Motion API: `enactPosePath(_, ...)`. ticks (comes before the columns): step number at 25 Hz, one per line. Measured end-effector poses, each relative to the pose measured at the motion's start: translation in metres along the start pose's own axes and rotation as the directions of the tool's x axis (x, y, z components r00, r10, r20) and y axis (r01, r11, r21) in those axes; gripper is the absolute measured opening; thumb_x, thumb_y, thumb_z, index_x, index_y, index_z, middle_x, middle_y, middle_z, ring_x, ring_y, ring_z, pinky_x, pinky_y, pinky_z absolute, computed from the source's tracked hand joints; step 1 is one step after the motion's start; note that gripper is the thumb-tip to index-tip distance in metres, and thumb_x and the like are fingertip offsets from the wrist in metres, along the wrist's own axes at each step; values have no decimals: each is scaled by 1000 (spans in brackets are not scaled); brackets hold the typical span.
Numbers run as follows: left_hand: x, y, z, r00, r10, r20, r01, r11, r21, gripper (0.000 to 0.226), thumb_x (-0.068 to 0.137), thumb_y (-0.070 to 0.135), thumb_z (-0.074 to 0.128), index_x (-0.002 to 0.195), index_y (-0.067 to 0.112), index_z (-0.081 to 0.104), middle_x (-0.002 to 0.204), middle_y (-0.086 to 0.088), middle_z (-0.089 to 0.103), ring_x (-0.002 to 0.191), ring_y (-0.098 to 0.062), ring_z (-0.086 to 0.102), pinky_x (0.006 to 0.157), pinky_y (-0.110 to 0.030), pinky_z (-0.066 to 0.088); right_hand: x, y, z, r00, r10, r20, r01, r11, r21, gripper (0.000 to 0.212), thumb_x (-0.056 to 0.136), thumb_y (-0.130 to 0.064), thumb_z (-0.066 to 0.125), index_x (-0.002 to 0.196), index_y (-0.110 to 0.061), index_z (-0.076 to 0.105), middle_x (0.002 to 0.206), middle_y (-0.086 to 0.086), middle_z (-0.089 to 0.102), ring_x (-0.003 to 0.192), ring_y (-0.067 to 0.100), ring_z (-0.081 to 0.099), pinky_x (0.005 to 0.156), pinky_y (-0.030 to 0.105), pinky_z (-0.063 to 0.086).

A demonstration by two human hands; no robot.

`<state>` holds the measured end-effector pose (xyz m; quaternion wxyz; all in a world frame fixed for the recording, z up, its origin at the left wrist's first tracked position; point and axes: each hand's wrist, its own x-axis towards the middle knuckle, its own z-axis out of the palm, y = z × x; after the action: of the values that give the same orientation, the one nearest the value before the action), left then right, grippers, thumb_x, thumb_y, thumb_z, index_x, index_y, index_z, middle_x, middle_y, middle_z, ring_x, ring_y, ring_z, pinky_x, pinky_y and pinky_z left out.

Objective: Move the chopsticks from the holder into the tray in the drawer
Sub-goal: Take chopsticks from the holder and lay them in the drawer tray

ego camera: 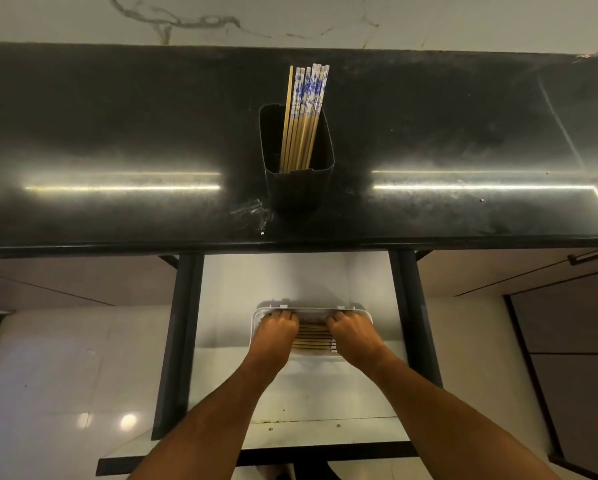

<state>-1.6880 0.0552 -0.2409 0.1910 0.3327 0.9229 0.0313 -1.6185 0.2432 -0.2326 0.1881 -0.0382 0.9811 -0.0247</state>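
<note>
A black holder (299,183) stands on the dark countertop with several bamboo chopsticks (302,116) upright in it, their tops patterned blue and white. Below, the drawer (221,323) is pulled out, and a white tray (365,315) lies in it. Several chopsticks (313,339) lie side by side in the tray. My left hand (276,327) rests on their left ends and my right hand (351,329) on their right ends, both with fingers curled down over the chopsticks at the tray's far edge. The fingertips are hidden.
The black countertop (117,133) spans the view, with a marble wall behind it. Dark drawer rails (179,341) flank the drawer's white floor. Pale floor tiles lie to the left, and dark cabinet fronts (567,358) stand at the right.
</note>
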Motion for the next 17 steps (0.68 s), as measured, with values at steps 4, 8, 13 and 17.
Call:
enactPosePath(4,-2,-3,3,999,-43,-2,43,998,-40,39,93,5,62,132,8,61,137,-10,61,125,-26,58,104,-35,48,-1,1,2,1000,12,17,-12,1000,-14,26,93,-19,68,119,-13,71,120,8,70,105,27,68,95,40,56)
enactPosePath(8,-3,-3,5,999,-47,-25,45,995,-88,41,94,4,60,135,9,58,142,-9,57,130,-25,53,109,-35,46,0,1,3,1000,22,20,-22,1000,2,26,93,-20,70,118,-13,71,118,8,71,103,26,69,94,39,57)
enactPosePath(13,-7,1,8,997,-56,-46,46,982,-181,44,97,7,60,140,12,53,144,-7,56,132,-22,52,114,-31,42,-4,-2,6,1000,-17,-13,18,997,70,29,97,-16,65,125,-12,68,126,8,69,114,25,66,102,37,53)
enactPosePath(17,-15,5,6,994,-46,-99,26,981,-192,52,96,9,63,146,13,49,150,-5,52,138,-22,48,119,-32,38,-11,0,2,999,-11,-52,17,993,117,32,99,-15,61,130,-12,64,130,8,67,118,24,63,104,34,51)
